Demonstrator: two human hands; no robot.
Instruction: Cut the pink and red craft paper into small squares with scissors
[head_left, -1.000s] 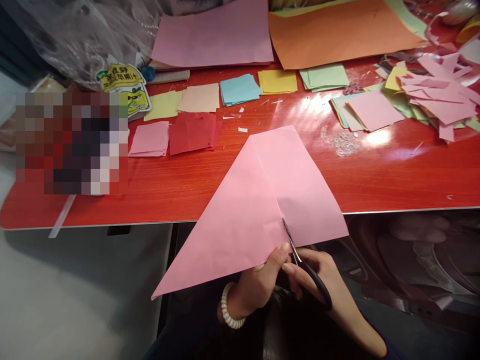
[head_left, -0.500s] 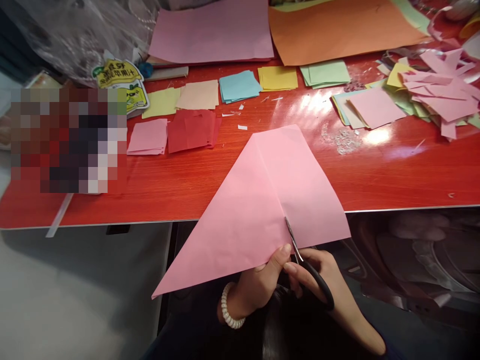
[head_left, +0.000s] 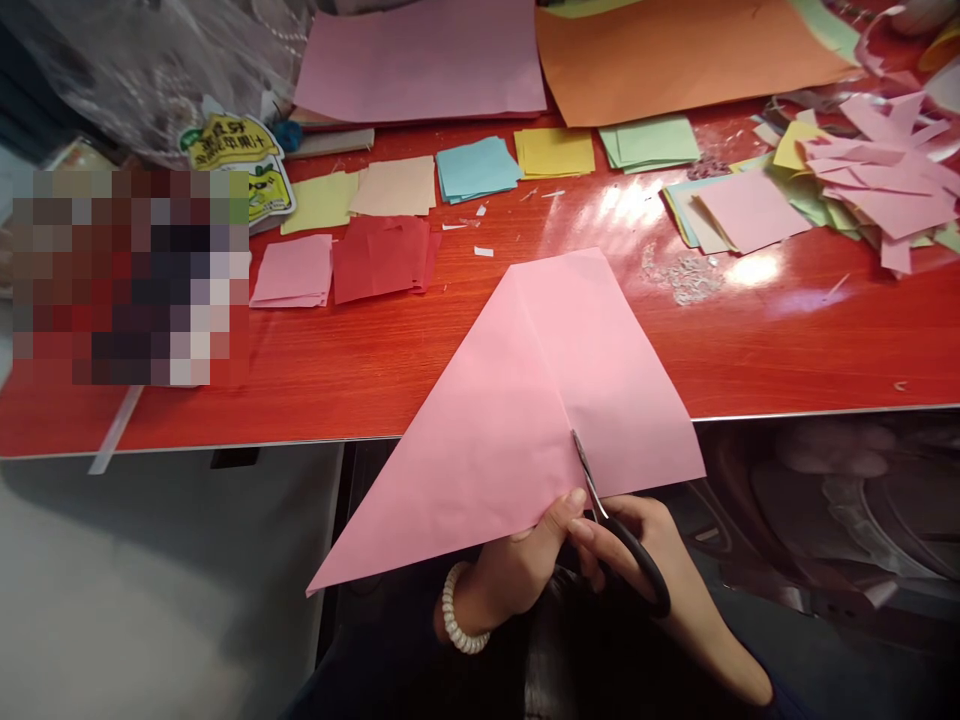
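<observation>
A large pink sheet of paper (head_left: 480,420), folded over along a slanting edge, is held out over the front edge of the table. My left hand (head_left: 525,560), with a beaded band at the wrist, pinches its lower edge between thumb and fingers. In my right hand (head_left: 645,545) is a pair of scissors with black handles (head_left: 646,570). Their blades point away from me and lie at the paper, along the fold's edge beside my left thumb. Part of the blades is hidden by the paper.
On the red table (head_left: 360,370) lie small stacks of coloured paper, including a red stack (head_left: 382,260) and a blue stack (head_left: 478,170). Large purple (head_left: 420,60) and orange sheets (head_left: 675,60) lie at the back. Pink paper scraps (head_left: 889,185) are heaped at the right.
Little differs. The scissor blades look slightly more closed at the paper, and the paper has shifted a touch to the right. Both hands keep their hold.
</observation>
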